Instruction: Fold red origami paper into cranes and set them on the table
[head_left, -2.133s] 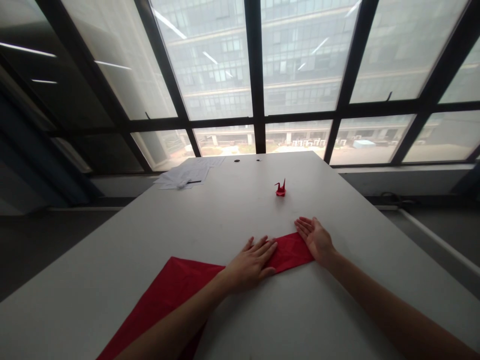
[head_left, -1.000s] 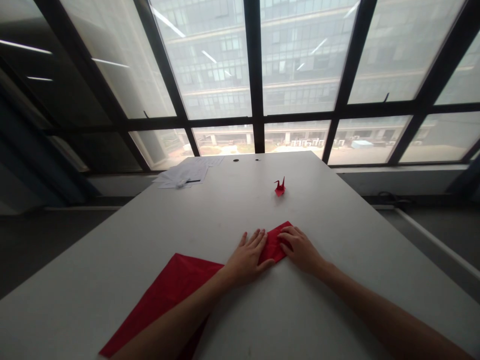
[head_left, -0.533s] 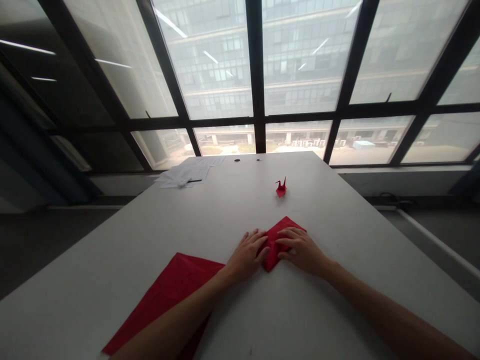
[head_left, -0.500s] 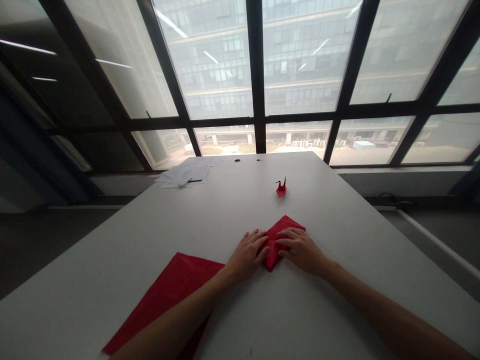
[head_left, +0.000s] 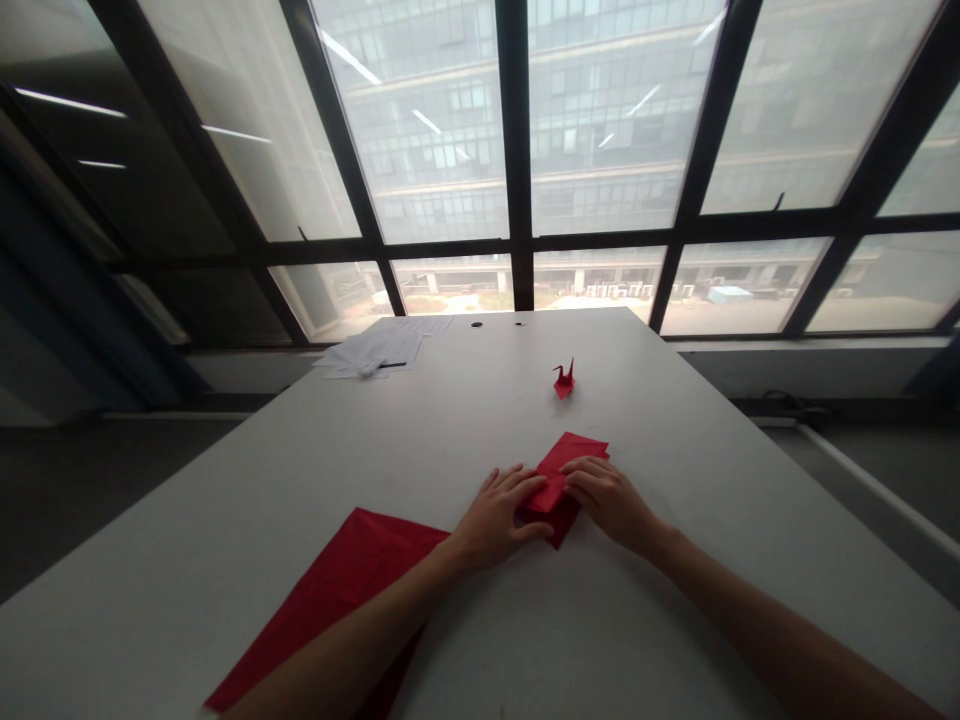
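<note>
A folded sheet of red paper (head_left: 551, 490) rests on the white table in front of me, its front layer raised a little above a darker layer below. My left hand (head_left: 499, 515) lies along its left side, fingers stretched over the paper and thumb apart near the lower tip. On the right side, my right hand (head_left: 607, 495) has its bent fingers closed on the paper's edge; the thumb is mostly hidden. Farther back stands a small red origami crane (head_left: 564, 380).
A larger red paper sheet (head_left: 345, 560) lies at the near left, partly under my left forearm. White papers (head_left: 371, 350) with a dark pen-like item are at the table's far left. Windows rise behind the white table (head_left: 262, 480).
The paper's front layer has come up, showing a darker layer beneath. My left thumb has spread toward the lower tip, and my right fingers have bent in more on the edge.
</note>
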